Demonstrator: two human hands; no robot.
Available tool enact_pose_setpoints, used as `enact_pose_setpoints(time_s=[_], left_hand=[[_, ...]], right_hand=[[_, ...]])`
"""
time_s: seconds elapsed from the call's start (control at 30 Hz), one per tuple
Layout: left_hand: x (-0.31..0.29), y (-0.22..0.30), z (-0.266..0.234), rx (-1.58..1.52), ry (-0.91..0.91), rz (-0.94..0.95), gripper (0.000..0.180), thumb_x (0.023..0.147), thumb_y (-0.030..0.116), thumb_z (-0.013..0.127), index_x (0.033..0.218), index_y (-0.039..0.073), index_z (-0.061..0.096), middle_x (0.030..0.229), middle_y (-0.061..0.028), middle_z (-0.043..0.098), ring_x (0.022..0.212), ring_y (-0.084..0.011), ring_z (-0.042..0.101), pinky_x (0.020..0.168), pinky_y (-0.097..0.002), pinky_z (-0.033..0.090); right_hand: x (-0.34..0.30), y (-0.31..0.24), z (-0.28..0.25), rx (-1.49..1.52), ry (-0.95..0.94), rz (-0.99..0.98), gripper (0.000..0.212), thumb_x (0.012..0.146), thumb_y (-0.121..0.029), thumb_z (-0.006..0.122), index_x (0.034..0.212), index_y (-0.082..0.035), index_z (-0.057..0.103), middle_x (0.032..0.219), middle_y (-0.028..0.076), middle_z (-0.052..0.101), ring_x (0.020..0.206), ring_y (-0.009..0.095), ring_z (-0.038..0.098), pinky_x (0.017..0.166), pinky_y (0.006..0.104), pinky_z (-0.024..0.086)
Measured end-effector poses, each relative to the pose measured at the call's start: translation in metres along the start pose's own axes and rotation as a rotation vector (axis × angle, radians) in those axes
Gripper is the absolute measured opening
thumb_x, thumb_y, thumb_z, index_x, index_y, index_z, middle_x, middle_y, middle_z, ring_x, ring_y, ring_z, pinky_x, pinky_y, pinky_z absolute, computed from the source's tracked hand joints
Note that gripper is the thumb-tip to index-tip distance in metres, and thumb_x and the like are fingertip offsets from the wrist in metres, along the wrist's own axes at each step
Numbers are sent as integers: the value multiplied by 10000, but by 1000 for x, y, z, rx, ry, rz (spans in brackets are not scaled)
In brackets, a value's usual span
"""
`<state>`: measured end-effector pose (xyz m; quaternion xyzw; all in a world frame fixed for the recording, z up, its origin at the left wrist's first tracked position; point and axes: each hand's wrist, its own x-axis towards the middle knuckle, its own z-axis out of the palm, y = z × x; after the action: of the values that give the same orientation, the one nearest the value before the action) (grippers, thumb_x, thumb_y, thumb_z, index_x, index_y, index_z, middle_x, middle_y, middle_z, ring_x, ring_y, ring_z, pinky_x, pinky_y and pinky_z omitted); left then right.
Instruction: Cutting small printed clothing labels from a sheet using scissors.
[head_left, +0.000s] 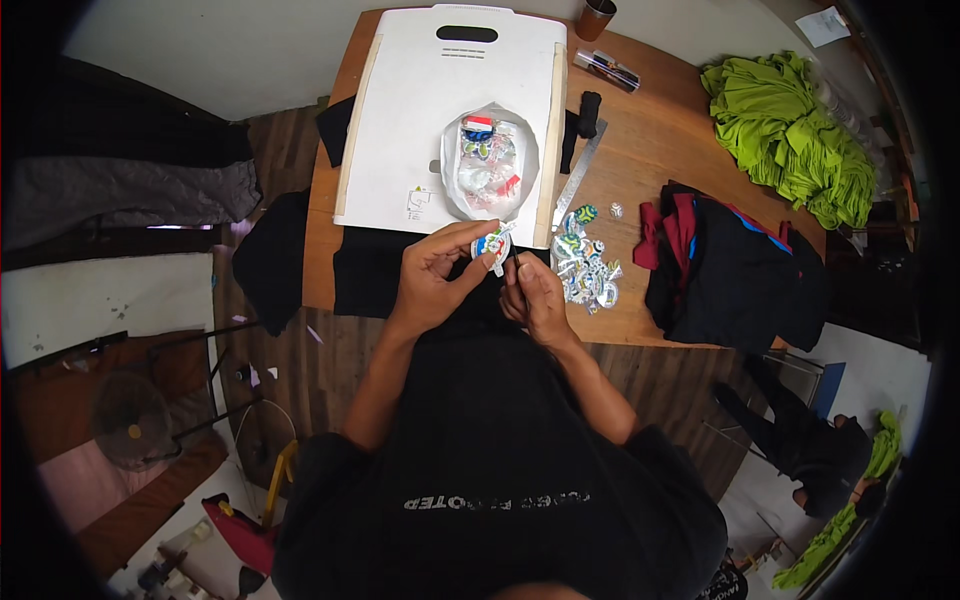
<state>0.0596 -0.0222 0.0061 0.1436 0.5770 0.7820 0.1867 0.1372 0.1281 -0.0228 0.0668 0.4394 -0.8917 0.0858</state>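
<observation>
My left hand (437,275) pinches a small colourful printed emblem (491,247) between thumb and fingers, just past the near edge of a white board. Beside it, my right hand (537,293) is closed around dark scissors (516,262), mostly hidden by the fingers and close to the emblem's right edge. Right of my hands lies a loose pile of cut-out emblems (583,268) in green, blue and white. On the board, beyond my hands, sits an open white plastic bag (452,165) with printed scraps and clear film inside.
The white board (400,110) covers much of the wooden table (650,130). A metal ruler (579,177) and a black object (590,114) lie to its right. Farther back stand a brown cup (594,18) and a cylinder. Dark garments (720,270) and green fabric (790,130) are piled at right.
</observation>
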Motion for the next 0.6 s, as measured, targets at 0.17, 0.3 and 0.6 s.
enact_pose_setpoints(time_s=[0.17,0.3,0.6], left_hand=[[-1,-2,-2,8,5,-13,381,858,-113,615,1234,-67,581,1201,-142,608,1038,-136,598,898,-249,489],[-1,-3,-2,0,17,-15,371,860,-113,611,1228,-70,583,1204,-144,606,1057,-144,597,904,-253,487],[3,-5,0,-17,45,5,346,877,-119,565,1220,-82,583,1181,-150,610,1071,-148,593,909,-250,478]], right_hand=[[-2,0,0,-2,7,2,326,1041,-335,392,909,-45,464,531,-45,305,414,44,242,413,215,224],[-4,4,-5,-17,-7,-3,319,1037,-332,403,934,-38,472,535,-42,303,417,45,241,413,216,227],[6,-7,-12,-102,138,-78,350,1036,-362,371,1058,-26,466,609,6,390,476,86,362,480,214,347]])
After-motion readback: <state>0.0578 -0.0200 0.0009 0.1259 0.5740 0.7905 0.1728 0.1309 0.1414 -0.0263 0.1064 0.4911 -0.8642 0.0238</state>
